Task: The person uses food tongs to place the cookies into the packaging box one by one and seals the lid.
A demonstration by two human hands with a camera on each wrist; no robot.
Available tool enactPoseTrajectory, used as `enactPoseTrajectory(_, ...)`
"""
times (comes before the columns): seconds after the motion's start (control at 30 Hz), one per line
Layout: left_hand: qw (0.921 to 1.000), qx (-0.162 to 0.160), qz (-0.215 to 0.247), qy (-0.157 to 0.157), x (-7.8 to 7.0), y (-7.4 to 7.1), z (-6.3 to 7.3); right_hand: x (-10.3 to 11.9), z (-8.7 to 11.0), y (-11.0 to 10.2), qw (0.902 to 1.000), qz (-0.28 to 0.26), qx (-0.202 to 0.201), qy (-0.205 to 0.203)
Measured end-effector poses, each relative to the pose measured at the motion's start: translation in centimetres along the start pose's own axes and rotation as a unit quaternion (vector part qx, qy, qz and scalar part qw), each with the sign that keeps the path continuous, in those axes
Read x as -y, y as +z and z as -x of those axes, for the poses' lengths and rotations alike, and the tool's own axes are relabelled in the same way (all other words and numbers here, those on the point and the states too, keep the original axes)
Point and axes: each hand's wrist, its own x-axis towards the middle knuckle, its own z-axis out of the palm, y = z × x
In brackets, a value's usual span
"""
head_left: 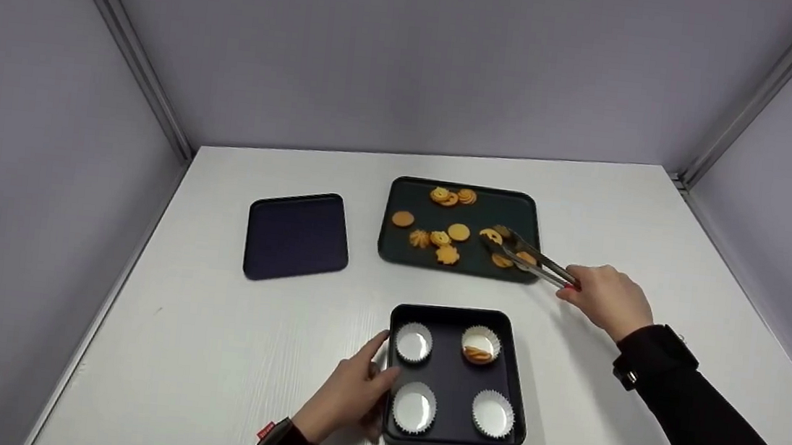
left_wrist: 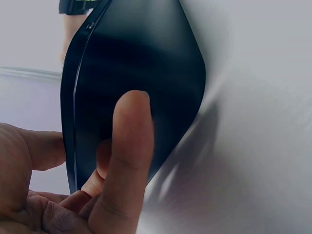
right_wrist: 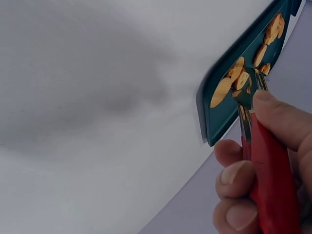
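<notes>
Our left hand (head_left: 349, 391) holds the baking pan (head_left: 454, 392); our right hand (head_left: 608, 295) curls round tongs (right_wrist: 273, 170), likely catching a cookie (head_left: 491, 234): next, squeeze gently.

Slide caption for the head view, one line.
Right hand holds tongs at cookies on a green tray; left hand touches a dark pan with four paper cups.

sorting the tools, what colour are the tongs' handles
The tongs' handles are red, clearest in right wrist view.

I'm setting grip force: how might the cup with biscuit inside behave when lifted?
The cup looks thin and pleated, so it's probably light and may crumple if pinched. The biscuit sits at its near side, perhaps tipping it that way.
</notes>
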Motion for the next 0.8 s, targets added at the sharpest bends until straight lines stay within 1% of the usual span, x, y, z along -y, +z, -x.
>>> enactPoseTrajectory(0.23,0.9998,-0.002,-0.017,0.012,0.1,0.0,0.0,-0.1,0.6,0.3,0.9993,0.019,-0.026,-0.021)
enactPoseTrajectory(0.43,0.9997,-0.006,-0.015,0.021,0.0,0.1,0.1,-0.2,1.6,0.2,0.9959,0.013,-0.075,-0.048)
enactPoseTrajectory(0.6,0.9998,-0.006,-0.012,0.016,0.0,0.0,0.1,-0.1,2.7,-0.3,0.9894,0.008,-0.119,-0.082)
enactPoseTrajectory(0.8,0.9999,-0.004,-0.006,0.01,0.0,0.0,0.0,0.2,3.9,-1.0,0.9756,0.005,-0.168,-0.141)
